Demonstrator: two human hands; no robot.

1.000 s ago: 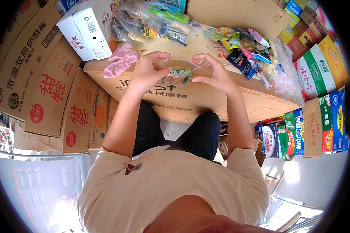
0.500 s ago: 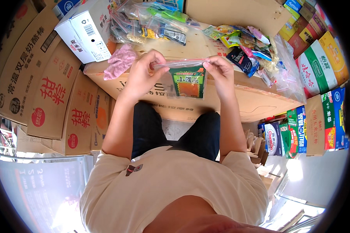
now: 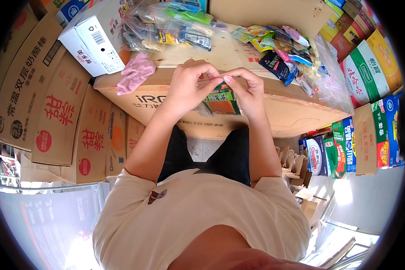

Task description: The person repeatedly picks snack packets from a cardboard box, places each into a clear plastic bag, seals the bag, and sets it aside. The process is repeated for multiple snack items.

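A clear zip bag with a red-edged top hangs from my two hands, and a green packet (image 3: 222, 104) with an orange panel shows inside it. My left hand (image 3: 192, 83) pinches the bag's top edge with thumb and forefinger. Close against it, my right hand (image 3: 248, 87) pinches the same edge, so the fingertips of both hands almost meet. The hands cover most of the bag's upper part. Behind them stands a large cardboard box (image 3: 137, 101) with a wooden-looking top.
On the box top lie filled clear zip bags (image 3: 166, 27), loose snack packets (image 3: 279, 60), clear plastic bags (image 3: 330, 81) and a pink cloth (image 3: 137, 72). A white carton (image 3: 92, 42) stands at the left. Stacked cardboard boxes (image 3: 54, 103) and colourful cartons (image 3: 366, 72) flank the sides.
My left hand has slid right along the bag's top edge toward my right hand. The stretched edge is now bunched between them, and the green packet hangs slightly tilted.
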